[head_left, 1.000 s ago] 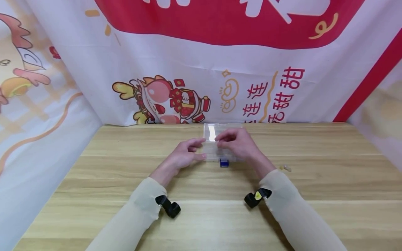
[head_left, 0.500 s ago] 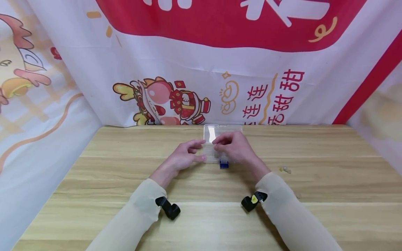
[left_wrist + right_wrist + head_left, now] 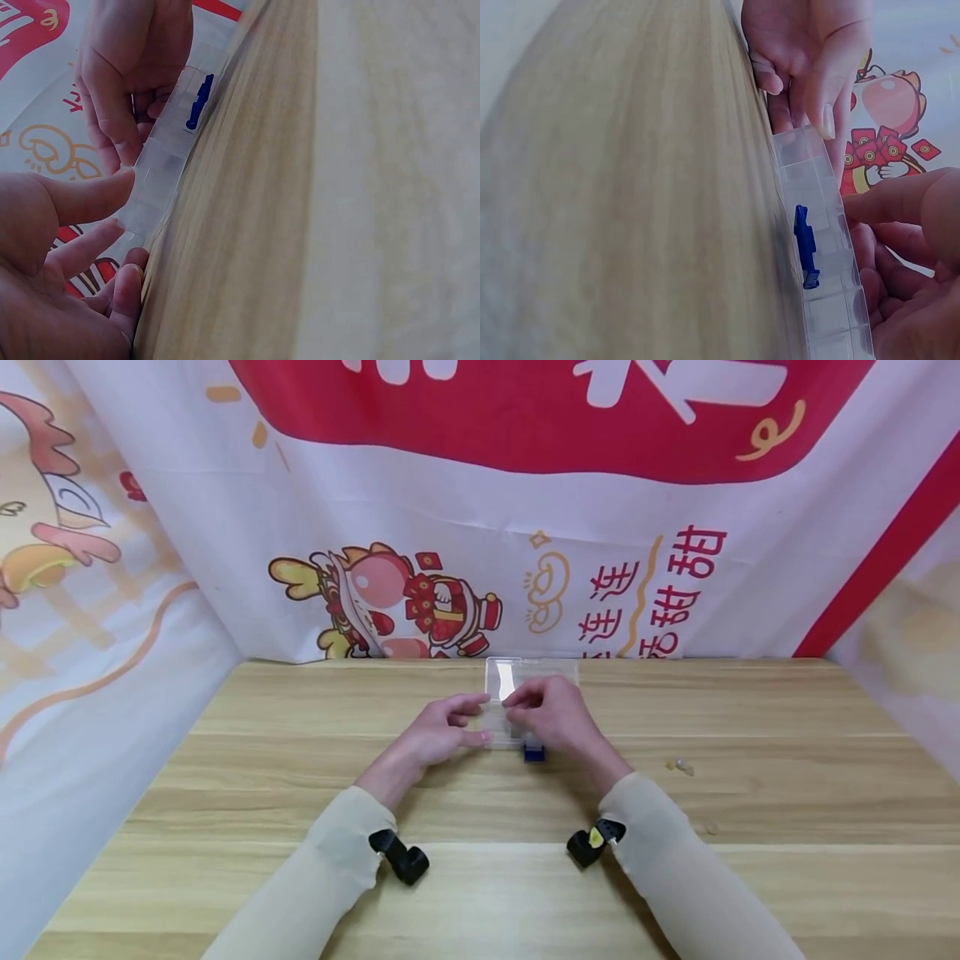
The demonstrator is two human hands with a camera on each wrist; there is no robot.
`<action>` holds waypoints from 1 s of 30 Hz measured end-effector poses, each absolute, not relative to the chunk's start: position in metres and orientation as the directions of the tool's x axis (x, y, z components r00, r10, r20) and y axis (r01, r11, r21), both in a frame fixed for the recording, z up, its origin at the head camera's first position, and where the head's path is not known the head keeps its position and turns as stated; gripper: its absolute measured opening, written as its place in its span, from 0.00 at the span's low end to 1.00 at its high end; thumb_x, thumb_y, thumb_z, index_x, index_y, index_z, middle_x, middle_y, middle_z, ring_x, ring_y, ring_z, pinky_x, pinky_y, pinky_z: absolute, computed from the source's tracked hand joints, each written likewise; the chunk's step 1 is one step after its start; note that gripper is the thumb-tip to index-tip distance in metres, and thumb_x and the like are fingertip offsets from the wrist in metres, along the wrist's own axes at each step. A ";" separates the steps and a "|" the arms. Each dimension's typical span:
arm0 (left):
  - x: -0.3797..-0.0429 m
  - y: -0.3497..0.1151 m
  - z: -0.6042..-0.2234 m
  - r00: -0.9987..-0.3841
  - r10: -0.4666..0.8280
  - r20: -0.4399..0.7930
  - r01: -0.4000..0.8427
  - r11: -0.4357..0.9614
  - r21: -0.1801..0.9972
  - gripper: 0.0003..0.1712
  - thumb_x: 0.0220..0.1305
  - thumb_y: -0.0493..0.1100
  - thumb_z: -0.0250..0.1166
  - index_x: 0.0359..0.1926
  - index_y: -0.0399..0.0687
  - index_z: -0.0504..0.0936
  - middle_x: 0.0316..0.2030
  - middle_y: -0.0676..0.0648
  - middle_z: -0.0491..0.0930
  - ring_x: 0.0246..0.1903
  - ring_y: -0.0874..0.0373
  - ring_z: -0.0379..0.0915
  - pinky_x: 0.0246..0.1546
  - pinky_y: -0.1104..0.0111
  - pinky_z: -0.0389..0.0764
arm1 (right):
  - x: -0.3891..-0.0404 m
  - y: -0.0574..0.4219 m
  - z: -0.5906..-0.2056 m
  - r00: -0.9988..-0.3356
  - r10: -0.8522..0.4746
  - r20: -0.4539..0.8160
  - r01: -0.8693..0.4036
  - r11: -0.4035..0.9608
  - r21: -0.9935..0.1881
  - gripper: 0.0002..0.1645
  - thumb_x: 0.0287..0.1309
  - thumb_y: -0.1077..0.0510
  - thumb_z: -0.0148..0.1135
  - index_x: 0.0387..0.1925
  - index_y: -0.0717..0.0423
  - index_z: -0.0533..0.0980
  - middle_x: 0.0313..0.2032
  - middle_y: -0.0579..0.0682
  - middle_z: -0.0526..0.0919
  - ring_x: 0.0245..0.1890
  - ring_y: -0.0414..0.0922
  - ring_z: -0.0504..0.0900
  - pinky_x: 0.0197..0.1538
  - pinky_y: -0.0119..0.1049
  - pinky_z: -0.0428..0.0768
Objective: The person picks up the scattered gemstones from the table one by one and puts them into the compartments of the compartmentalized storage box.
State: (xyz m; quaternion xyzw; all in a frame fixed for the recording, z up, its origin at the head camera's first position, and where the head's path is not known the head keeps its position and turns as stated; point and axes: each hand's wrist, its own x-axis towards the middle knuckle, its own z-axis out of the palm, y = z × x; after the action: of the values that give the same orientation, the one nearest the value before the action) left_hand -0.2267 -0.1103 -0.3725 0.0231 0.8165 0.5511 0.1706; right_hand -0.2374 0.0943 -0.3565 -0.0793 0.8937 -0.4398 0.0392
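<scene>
One clear plastic compartment box (image 3: 495, 720) at the far middle of the wooden table (image 3: 480, 893), close to the backdrop cloth (image 3: 450, 493). Clear panel (image 3: 536, 668) along its far side, with a bright white reflection on the left part; blue clasp (image 3: 534, 753) at the near wall. At the box's left end, the left hand (image 3: 437, 729): thumb and fingers spread well apart, thumb nearer and forefinger farther, right up against the plastic or just beside it, too close to tell which. Over the middle of the box, the right hand (image 3: 555, 710): fingers bent, thumb and forefinger close together and pointing left. Impossible to tell about anything small between those fingertips. Off to the right and nearer, a little cluster of pale and yellowish bits (image 3: 681, 765); nearer again, a faint small bit (image 3: 711, 829). Pale sleeves (image 3: 322, 860) on both arms, with a black device at the left wrist (image 3: 408, 864) and another at the right (image 3: 581, 849).
</scene>
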 end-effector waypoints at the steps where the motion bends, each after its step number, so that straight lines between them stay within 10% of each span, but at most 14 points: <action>1: -0.227 -0.110 -0.372 -0.941 0.227 -0.251 -0.148 0.391 0.909 0.37 0.65 0.41 0.74 0.74 0.65 0.76 0.71 0.49 0.75 0.68 0.48 0.67 0.74 0.50 0.66 | -0.238 0.094 -0.357 -0.985 -0.174 -0.003 -0.104 0.605 -0.789 0.07 0.63 0.63 0.71 0.43 0.55 0.89 0.38 0.50 0.89 0.39 0.44 0.83 0.46 0.36 0.82; 30: -0.225 -0.110 -0.372 -0.943 0.215 -0.255 -0.155 0.394 0.906 0.37 0.66 0.41 0.74 0.73 0.64 0.77 0.71 0.49 0.75 0.67 0.48 0.67 0.72 0.50 0.67 | -0.236 0.094 -0.355 -0.983 -0.181 -0.027 -0.095 0.633 -0.768 0.08 0.64 0.62 0.72 0.44 0.55 0.90 0.41 0.51 0.91 0.42 0.45 0.85 0.50 0.40 0.85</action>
State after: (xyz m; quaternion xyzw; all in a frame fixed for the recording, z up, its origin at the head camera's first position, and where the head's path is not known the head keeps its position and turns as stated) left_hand -0.2251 -0.1100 -0.3716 0.0185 0.8177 0.5502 0.1681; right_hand -0.2364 0.0943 -0.3552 -0.0767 0.9021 -0.4216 0.0510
